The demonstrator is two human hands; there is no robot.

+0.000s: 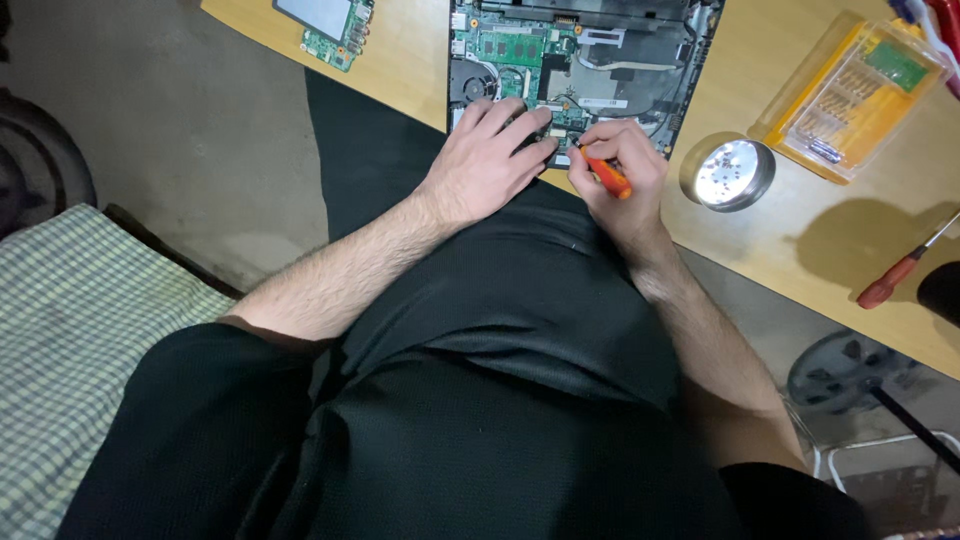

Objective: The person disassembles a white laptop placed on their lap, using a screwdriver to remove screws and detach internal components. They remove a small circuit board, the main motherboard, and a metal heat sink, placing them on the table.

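The person sat at a wooden counter [420, 60] with an opened laptop [585, 60] lying near its front edge, its green circuit board and cooling fan exposed. The left hand [490, 160] lay flat, palm down, on the near-left corner of the laptop, its fingers spread slightly and stretched over the board beside the fan, gripping nothing. The right hand [620, 170] was curled tight around a small orange-handled screwdriver [607, 175], pinched between thumb and fingers, with the tip aimed down at the lower edge of the board just beside the left fingertips. The two hands sat close together, nearly touching over the same corner of the machine.

To the right of the right hand, a round metal dish [728, 172] rested on the counter, its inside shining. Farther right lay a clear yellow case of screwdriver bits [850, 95], set at an angle. A second screwdriver with a red handle [895, 275] lay near the counter's right edge, well apart from both hands. At the far left corner of the counter sat a separate green circuit board [330, 25] with a grey plate on it. Black clothing filled the foreground, and a checked cloth [70, 340] lay at the left.
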